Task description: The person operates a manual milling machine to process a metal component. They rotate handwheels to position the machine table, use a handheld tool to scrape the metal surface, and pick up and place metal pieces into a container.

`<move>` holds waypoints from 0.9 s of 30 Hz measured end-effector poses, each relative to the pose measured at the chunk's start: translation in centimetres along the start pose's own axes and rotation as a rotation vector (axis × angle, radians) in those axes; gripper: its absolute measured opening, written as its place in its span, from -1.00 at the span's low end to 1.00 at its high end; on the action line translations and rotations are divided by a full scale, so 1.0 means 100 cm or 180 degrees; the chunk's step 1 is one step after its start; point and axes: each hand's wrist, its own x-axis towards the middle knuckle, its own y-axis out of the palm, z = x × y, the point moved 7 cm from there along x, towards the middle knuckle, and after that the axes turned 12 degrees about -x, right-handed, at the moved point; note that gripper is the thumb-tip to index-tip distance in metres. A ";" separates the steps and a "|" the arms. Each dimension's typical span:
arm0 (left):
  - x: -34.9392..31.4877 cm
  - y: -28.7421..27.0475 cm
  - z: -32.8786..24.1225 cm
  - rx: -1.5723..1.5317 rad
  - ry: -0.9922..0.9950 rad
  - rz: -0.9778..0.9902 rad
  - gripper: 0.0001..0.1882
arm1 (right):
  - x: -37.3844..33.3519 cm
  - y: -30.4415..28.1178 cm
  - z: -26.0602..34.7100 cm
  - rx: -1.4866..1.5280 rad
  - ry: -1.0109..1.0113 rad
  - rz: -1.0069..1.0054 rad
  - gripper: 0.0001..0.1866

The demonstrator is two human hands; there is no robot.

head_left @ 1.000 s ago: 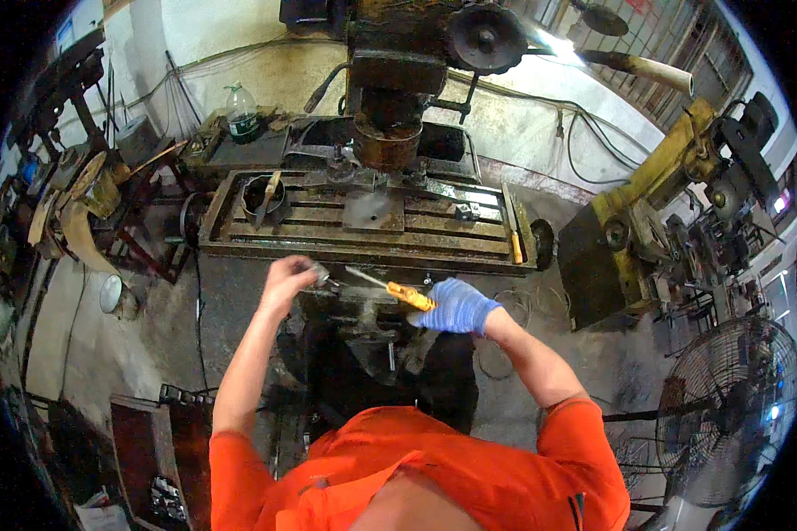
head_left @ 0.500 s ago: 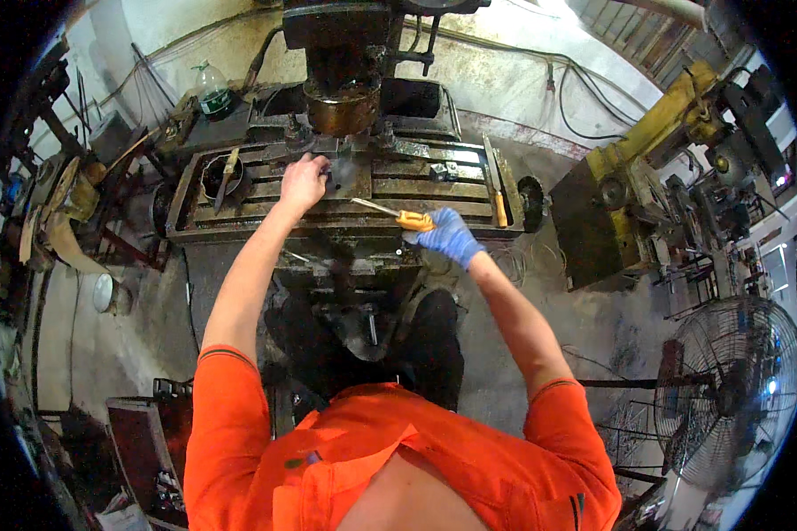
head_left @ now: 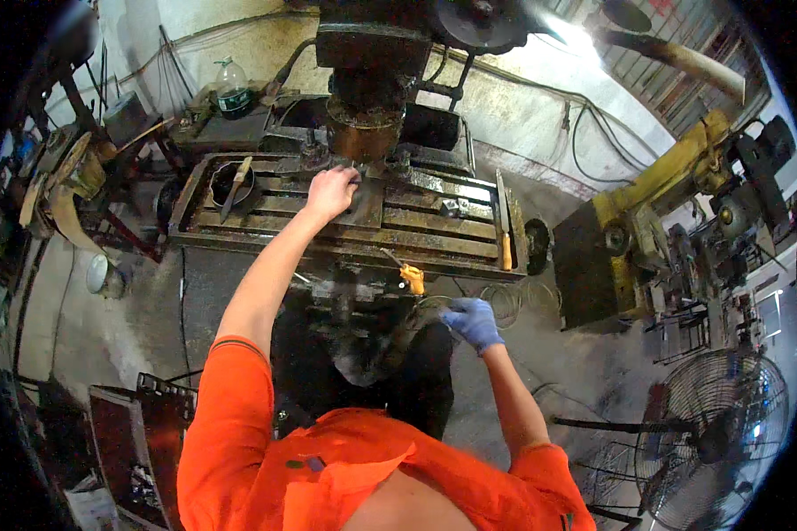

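My left hand (head_left: 331, 194), bare, reaches over the slotted machine table (head_left: 283, 232) below the spindle head (head_left: 361, 133). Its fingers are closed on a small dark metal piece (head_left: 355, 178), mostly hidden by them. My right hand (head_left: 475, 324), in a blue glove, is in front of the table at the right, fingers loosely bent and nothing visible in them. Between that hand and the table's front edge is a yellow air blow gun (head_left: 413, 280) with a thin metal nozzle, apart from the hand. A small metal block (head_left: 452, 209) sits on the table farther right.
On the table's left stands a round pan (head_left: 225, 192) with a brush (head_left: 236, 188) across it. A wooden-handled file (head_left: 506, 234) lies along the right end. A large fan (head_left: 713, 434) stands at lower right. Thin hose coils (head_left: 502, 305) lie on the floor.
My right hand has let go of the blow gun and moved back toward me and to the right. My left hand stays under the spindle; the whole view has shifted slightly.
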 end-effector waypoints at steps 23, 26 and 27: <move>0.018 0.000 0.024 -0.0249 -0.1220 0.0200 -0.63 | 0.014 -0.462 0.144 0.2853 -0.1951 -0.3075 -0.67; 0.018 0.004 0.030 -0.0304 -0.1238 0.0073 -0.64 | 0.005 -0.432 0.137 0.2744 -0.2310 -0.2795 -0.67; 0.011 -0.003 0.042 -0.0289 -0.1287 -0.0009 -0.63 | 0.010 -0.405 0.129 0.2840 -0.2581 -0.2523 -0.66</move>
